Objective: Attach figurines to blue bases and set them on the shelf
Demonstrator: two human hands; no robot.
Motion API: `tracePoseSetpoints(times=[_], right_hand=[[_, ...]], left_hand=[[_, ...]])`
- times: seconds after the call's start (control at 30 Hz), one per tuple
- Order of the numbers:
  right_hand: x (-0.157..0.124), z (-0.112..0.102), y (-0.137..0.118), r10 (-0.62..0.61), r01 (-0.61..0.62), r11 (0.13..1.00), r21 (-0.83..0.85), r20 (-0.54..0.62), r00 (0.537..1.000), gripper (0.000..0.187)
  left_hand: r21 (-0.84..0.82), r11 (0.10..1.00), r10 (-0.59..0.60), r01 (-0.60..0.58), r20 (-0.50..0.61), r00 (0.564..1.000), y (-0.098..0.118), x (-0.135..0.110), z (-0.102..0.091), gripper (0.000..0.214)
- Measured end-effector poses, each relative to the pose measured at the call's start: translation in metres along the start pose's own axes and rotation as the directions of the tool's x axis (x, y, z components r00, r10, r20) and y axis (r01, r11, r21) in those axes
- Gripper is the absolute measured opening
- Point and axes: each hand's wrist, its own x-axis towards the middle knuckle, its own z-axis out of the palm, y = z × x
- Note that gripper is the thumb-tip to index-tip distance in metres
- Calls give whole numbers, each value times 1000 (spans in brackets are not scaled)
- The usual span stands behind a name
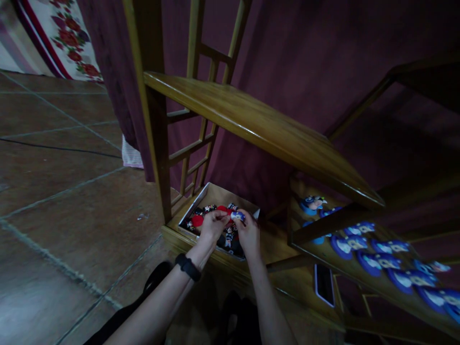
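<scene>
Both of my hands reach into a shallow cardboard box (pixel 212 192) on the bottom shelf of a wooden rack. The box holds several small round badges, red and dark. My left hand (pixel 212 225), with a black band on its wrist, has its fingers pinched on something small that I cannot make out, right above the badges. My right hand (pixel 247 232) is closed on a small blue and white badge (pixel 237 216), held just over the box. The two hands almost touch.
A wooden shelf board (pixel 258 125) juts out above the box. To the right, a lower shelf carries a row of blue and white badges (pixel 373 261). A phone (pixel 324 284) lies on the bottom ledge. Dark red curtain behind, tiled floor (pixel 64 211) to the left.
</scene>
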Motion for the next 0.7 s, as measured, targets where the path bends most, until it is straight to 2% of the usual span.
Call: tracePoseSetpoints(times=[0.13, 0.27, 0.37, 0.43, 0.53, 0.7], right_hand=[[5, -2, 0, -60, 58, 998, 32, 64, 996, 33], [7, -2, 6, 16, -33, 960, 276, 63, 998, 47], [8, -6, 6, 35, -45, 929, 366, 34, 999, 34], [8, -8, 4, 33, -50, 924, 380, 52, 998, 26], [6, -10, -2, 26, -56, 905, 423, 76, 997, 26], [4, -8, -7, -32, 12, 885, 465, 35, 999, 24]], left_hand=[[-41, 993, -111, 110, -7, 994, 5, 1, 1, 16], [-135, 969, -204, 206, 31, 979, 13, 2, -2, 12], [-232, 931, -261, 283, 121, 958, 18, 4, -5, 15], [-260, 926, -232, 274, 179, 956, 20, 5, -7, 20], [-242, 949, -139, 200, 248, 959, 22, 4, -7, 27], [-220, 968, -58, 124, 284, 957, 24, -2, -3, 29]])
